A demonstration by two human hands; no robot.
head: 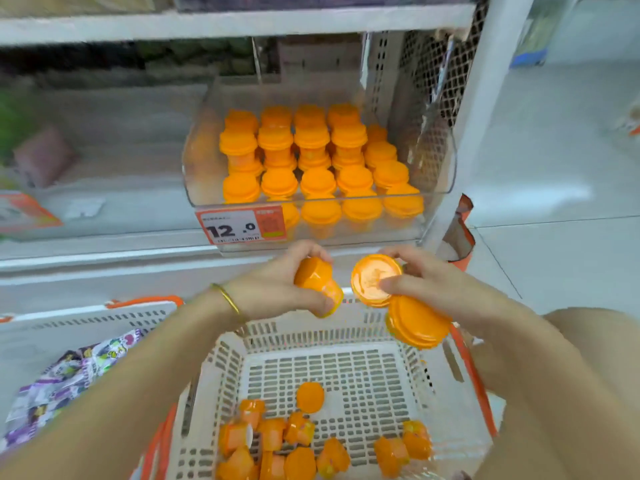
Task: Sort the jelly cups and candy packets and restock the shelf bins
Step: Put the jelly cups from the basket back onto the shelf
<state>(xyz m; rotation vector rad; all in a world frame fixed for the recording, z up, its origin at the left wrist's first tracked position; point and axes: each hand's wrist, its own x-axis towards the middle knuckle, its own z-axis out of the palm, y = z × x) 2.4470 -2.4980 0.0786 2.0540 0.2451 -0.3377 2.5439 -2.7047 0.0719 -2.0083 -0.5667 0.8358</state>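
Head view: left hand [273, 289] and right hand [429, 282] grip jelly cups [313, 280] above a basket [311, 329] before the shelf [104, 261].

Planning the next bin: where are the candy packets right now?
In the head view, the candy packets lie lower left in the left basket, left of the left forearm and the jelly cup basket.

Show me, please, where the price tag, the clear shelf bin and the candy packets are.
price tag [242, 227]: head view, middle of its white face.
clear shelf bin [431, 157]: head view, its bare right wall.
candy packets [65, 382]: head view, middle of the purple pile.
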